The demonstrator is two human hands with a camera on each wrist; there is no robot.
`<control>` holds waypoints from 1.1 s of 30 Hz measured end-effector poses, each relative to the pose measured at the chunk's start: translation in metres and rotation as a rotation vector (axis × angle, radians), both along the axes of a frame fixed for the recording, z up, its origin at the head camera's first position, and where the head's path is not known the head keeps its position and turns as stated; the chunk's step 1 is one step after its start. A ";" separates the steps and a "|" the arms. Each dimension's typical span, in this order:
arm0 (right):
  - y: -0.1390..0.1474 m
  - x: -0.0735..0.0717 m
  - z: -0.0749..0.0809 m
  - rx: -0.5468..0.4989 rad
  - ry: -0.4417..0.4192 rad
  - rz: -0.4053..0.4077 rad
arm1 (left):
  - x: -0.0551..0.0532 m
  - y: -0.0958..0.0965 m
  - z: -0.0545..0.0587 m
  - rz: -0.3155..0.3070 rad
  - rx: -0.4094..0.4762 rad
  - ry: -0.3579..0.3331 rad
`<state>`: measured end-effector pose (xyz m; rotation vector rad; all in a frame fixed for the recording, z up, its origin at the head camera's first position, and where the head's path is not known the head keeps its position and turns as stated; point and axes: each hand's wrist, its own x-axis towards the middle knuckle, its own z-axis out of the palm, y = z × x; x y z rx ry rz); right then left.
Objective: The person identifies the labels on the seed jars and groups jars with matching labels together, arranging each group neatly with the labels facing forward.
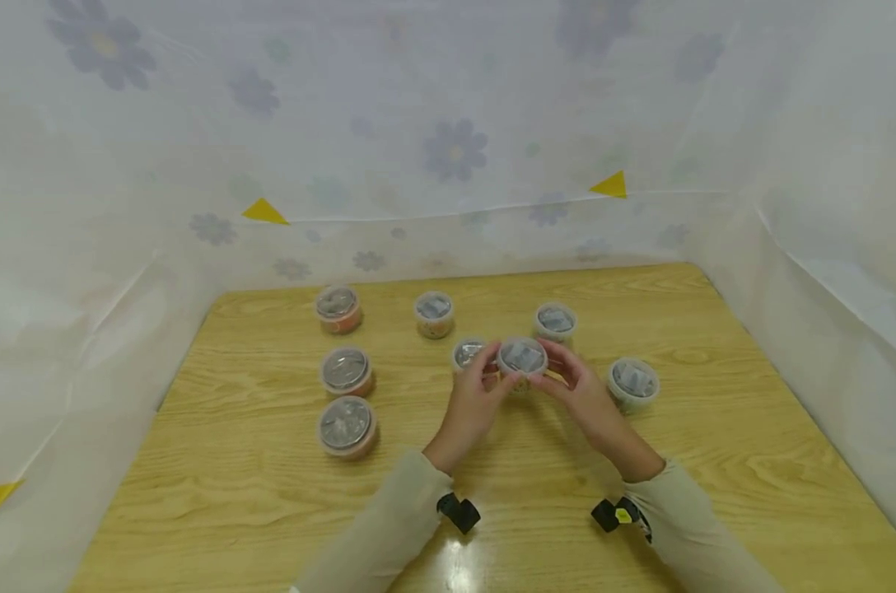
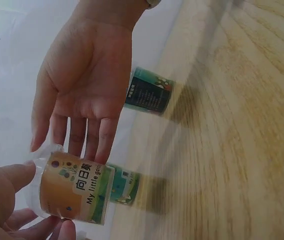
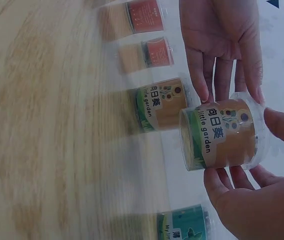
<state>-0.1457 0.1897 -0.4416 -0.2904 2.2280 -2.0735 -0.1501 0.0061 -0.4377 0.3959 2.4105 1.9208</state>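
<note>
My left hand (image 1: 472, 402) and right hand (image 1: 589, 402) hold a clear round plastic tub (image 1: 522, 356) between them, thumbs at the near side and fingers reaching round the sides. The tub has an orange label printed "My little garden" (image 3: 217, 135), a clear lid and a silvery packet under it. In the left wrist view it is held upright over the tabletop. Just left of it stands another tub (image 1: 468, 352), partly hidden by my left hand. A green-labelled tub (image 1: 632, 380) stands right of my right hand.
On the wooden table (image 1: 233, 502), three red-labelled tubs (image 1: 347, 371) form a column at left. An orange-labelled tub (image 1: 434, 315) and another tub (image 1: 555, 321) stand farther back. White flowered sheeting (image 1: 389, 148) encloses the back and sides.
</note>
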 end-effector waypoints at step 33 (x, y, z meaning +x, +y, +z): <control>0.007 -0.017 -0.030 0.039 -0.092 0.001 | 0.004 0.022 -0.024 -0.007 -0.151 -0.057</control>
